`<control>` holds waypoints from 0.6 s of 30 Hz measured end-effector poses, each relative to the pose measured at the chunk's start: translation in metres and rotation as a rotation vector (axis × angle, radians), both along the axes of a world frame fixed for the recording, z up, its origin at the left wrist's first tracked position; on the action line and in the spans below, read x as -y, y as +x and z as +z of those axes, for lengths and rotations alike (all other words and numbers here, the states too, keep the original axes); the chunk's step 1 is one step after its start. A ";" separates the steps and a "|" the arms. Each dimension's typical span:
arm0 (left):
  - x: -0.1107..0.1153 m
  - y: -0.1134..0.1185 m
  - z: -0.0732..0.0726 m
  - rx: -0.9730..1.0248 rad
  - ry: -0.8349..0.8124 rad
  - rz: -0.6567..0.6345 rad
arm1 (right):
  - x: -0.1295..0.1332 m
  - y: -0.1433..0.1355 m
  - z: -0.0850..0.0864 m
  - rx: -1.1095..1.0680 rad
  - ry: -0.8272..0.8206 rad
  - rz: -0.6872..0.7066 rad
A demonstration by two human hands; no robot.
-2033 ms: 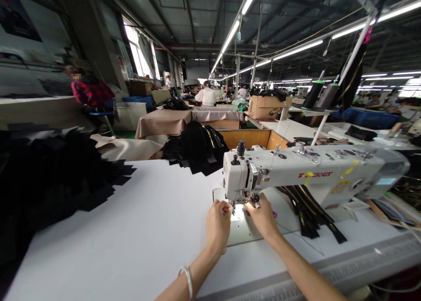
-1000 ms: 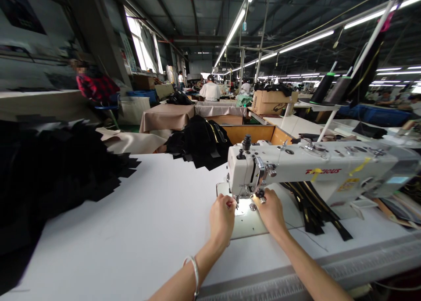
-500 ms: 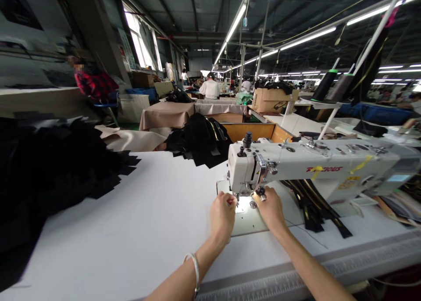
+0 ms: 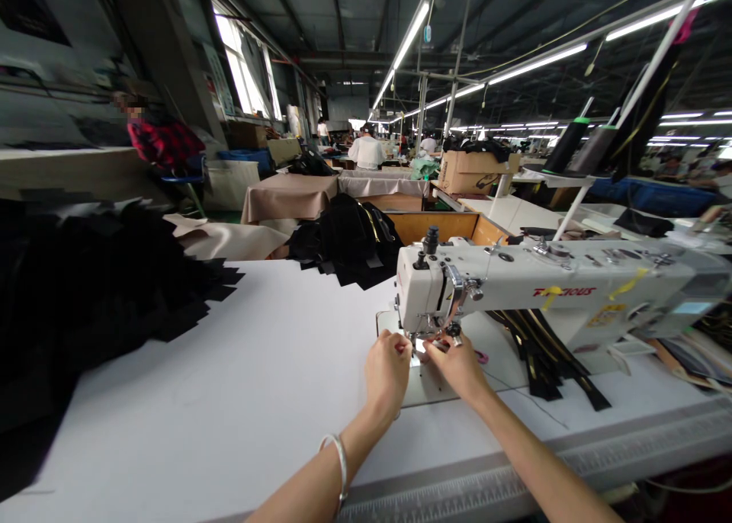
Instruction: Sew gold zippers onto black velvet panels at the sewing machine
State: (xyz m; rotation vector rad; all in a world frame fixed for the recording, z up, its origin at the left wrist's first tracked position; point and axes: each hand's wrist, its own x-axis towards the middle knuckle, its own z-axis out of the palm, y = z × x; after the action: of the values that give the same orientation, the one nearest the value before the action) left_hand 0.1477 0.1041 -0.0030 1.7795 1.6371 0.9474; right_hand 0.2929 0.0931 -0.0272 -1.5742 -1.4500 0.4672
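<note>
A white sewing machine (image 4: 549, 279) stands on the white table, its lamp lighting the needle area. My left hand (image 4: 389, 370) is closed in a pinch just left of the presser foot; anything between its fingertips is too small to make out. From the right, my right hand (image 4: 457, 367) reaches under the machine head, thumb and forefinger close together beside the needle. What it pinches cannot be made out. A small pink loop (image 4: 482, 357) shows at the outer edge of that hand. Black strips with gold zipper teeth (image 4: 531, 348) lie under the machine arm.
A big heap of black fabric pieces (image 4: 103, 279) covers the table's left side. Another black pile (image 4: 348, 237) sits at the back edge. Thread cones (image 4: 572, 145) stand behind the machine. A ruler strip (image 4: 492, 492) runs along the front edge. Other people sit farther off.
My right hand has moved left and slightly down, bringing its fingertips to the needle. The pink loop now shows beside it. My left hand has stayed nearly still.
</note>
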 end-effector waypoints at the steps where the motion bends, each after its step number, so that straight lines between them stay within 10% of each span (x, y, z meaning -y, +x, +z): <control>1: 0.000 0.000 0.000 -0.001 -0.002 0.000 | -0.001 0.000 -0.001 -0.005 -0.001 0.009; 18: 0.000 0.002 0.002 0.012 -0.001 0.022 | -0.001 -0.001 -0.004 -0.026 -0.007 0.025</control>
State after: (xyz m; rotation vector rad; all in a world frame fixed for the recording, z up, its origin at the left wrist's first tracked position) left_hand 0.1492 0.1045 -0.0013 1.7556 1.6522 0.9647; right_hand 0.2917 0.0946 -0.0311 -1.5517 -1.4512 0.5058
